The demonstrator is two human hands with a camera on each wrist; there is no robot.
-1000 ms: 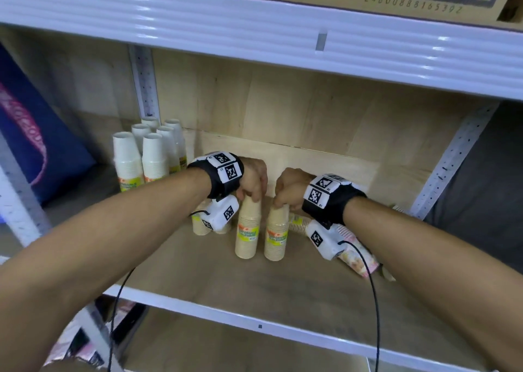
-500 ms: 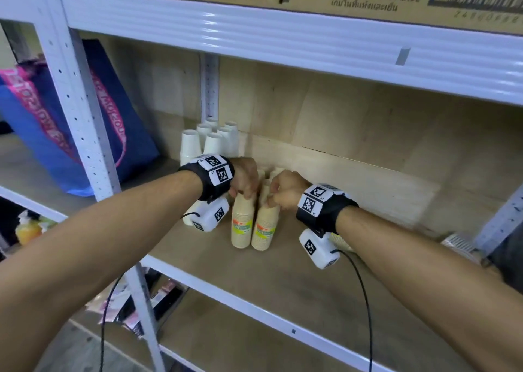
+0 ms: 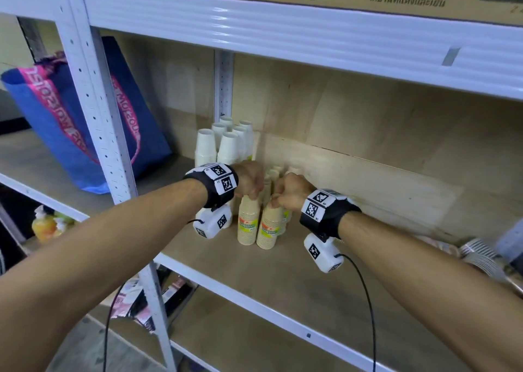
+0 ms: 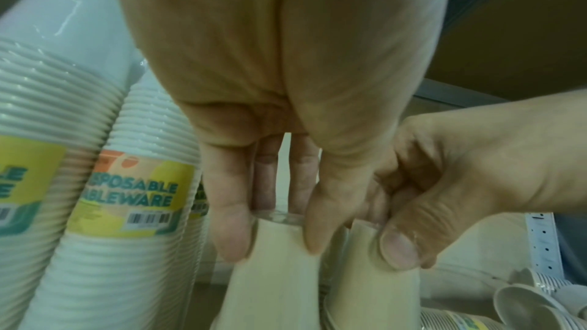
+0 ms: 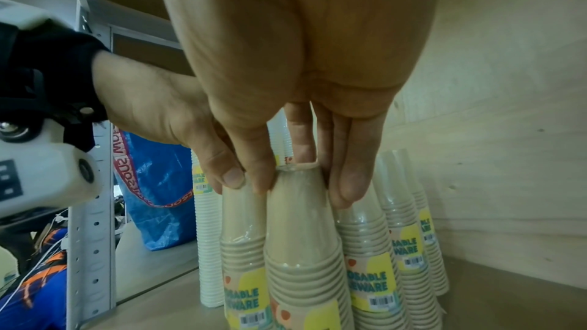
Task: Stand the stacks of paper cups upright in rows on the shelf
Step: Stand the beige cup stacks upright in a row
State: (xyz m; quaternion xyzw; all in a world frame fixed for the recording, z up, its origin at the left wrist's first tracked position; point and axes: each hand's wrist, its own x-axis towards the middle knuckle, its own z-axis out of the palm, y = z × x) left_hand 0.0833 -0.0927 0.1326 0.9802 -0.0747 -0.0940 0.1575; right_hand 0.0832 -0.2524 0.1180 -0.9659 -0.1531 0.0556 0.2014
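Left hand (image 3: 250, 182): fingers (image 4: 230, 232) and thumb curled down round the top of the left beige stack (image 3: 248, 221), pinching the uppermost cup just below its rim. Right hand (image 3: 291, 192): same grip, fingertips (image 5: 347, 182) closed round the top of the right beige stack (image 3: 268, 228).

Both stacks upright, wrapped in clear film, labels facing outward, bases on the wooden shelf (image 3: 283, 281). The two stand side by side, touching or nearly so; cannot tell which. The thumbs of both hands meet between the two tops.

Behind them: more beige stacks (image 5: 403, 247) upright in rows toward the back wall. Further left and back: white stacks (image 3: 226, 148), also upright, grouped in the corner by the metal upright (image 3: 223, 85).

Far right on the shelf: loose items, blurred. Left bay: blue bag (image 3: 85, 122).
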